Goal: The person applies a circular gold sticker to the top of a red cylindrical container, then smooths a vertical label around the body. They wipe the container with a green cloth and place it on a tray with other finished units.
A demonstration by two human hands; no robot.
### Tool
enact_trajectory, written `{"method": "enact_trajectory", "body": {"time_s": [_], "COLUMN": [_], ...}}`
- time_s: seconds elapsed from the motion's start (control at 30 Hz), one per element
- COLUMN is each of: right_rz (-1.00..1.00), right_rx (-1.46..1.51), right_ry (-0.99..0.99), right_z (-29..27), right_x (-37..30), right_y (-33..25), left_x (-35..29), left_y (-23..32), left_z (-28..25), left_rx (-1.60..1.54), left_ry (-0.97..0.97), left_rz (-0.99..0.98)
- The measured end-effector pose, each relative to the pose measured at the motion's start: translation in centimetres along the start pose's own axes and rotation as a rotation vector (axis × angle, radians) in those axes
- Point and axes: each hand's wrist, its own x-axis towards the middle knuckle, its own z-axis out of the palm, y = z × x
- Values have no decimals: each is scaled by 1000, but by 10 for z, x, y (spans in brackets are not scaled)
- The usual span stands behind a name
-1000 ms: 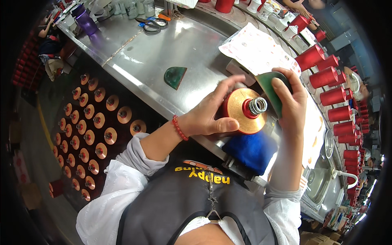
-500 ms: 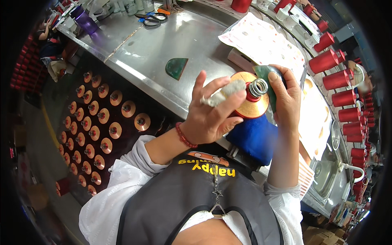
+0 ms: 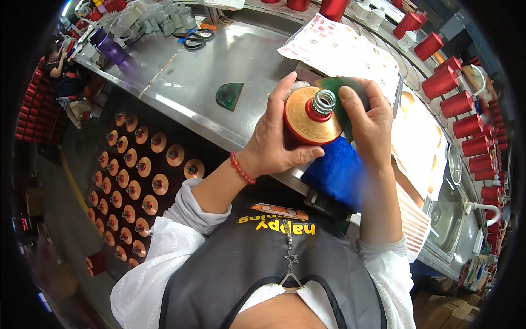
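Note:
A red bottle (image 3: 311,118) with a gold shoulder and an uncapped clear glass neck is tilted toward me above the bench's front edge. My left hand (image 3: 276,131) wraps round its left side, thumb along the lower rim. Pinched in my right hand (image 3: 368,115) is a dark green flat scraper (image 3: 344,104), its edge against the bottle's right side. A second green scraper (image 3: 229,96) lies on the steel bench left of the bottle. Below the bottle, a blue cloth (image 3: 337,167) hangs at the bench edge.
Rows of gold-topped red bottles (image 3: 131,190) stand low at left. Printed sheets (image 3: 345,52) lie beyond my right hand. Scissors (image 3: 196,39) and a purple bottle (image 3: 109,46) rest at the far left. Red bottles (image 3: 441,82) line the conveyor at right, near a sink (image 3: 441,219).
The left fingers have shifted from across the gold shoulder to round the bottle's side. The bottle has moved slightly left, showing more gold; the right hand keeps the scraper against it.

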Motion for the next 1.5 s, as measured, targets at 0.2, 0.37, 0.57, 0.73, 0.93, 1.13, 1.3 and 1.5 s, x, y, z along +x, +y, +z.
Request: {"method": "enact_trajectory", "body": {"time_s": [0.2, 0.37, 0.57, 0.73, 0.93, 1.13, 1.3, 1.5], "right_rz": [-323, -760, -735, 98, 122, -41, -83, -184], "right_rx": [-7, -361, -212, 4, -22, -79, -64, -277], "right_ry": [-32, -324, -358, -246, -504, -763, -1000, -357], "right_z": [-26, -40, -36, -37, -20, 15, 34, -7], "right_x": [-31, -42, -37, -5, 54, 105, 116, 69], "right_y": [-8, -31, -26, -16, 2, 6, -6, 3], "left_x": [7, 5, 4, 7, 8, 11, 9, 12], "left_y": [-9, -12, -13, -17, -22, -29, -36, -42], "left_z": [-5, -2, -2, -4, -6, -6, -6, -10], "left_rx": [-1, -29, -16, -132, -93, -84, -67, -46], "left_ry": [-98, -76, -66, -96, -86, -60, -86, -110], "left_rz": [65, 68, 115, 13, 49, 86, 58, 163]}}
